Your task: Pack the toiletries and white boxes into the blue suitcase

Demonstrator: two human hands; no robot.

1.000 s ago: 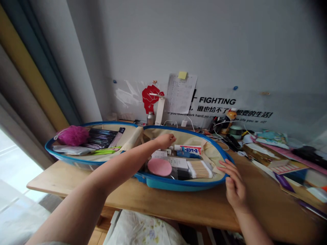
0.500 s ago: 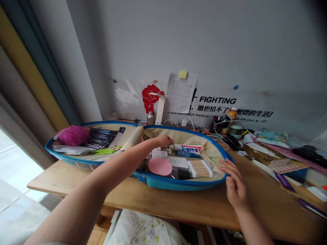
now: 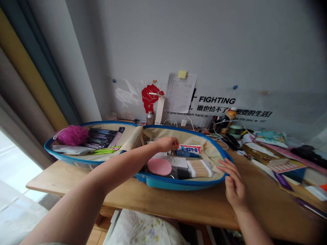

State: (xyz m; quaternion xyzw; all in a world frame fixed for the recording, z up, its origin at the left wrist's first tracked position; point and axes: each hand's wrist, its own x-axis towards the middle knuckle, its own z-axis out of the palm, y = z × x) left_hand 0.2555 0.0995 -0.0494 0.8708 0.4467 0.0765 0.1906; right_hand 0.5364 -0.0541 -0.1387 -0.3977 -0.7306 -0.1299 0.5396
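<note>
Pinching narrowly beside the toothpaste box (image 3: 190, 149), the left hand (image 3: 167, 143) could knock the white box (image 3: 178, 162) askew; whether it holds anything, I cannot tell. The right hand (image 3: 233, 183), fingers spread, steadies the blue case (image 3: 178, 184).

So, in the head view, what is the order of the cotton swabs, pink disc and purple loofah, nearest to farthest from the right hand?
1. Cotton swabs, just left of the right hand, in the right half of the case.
2. Pink disc, farther left in the same half.
3. Purple loofah, far left, in the other half.
</note>
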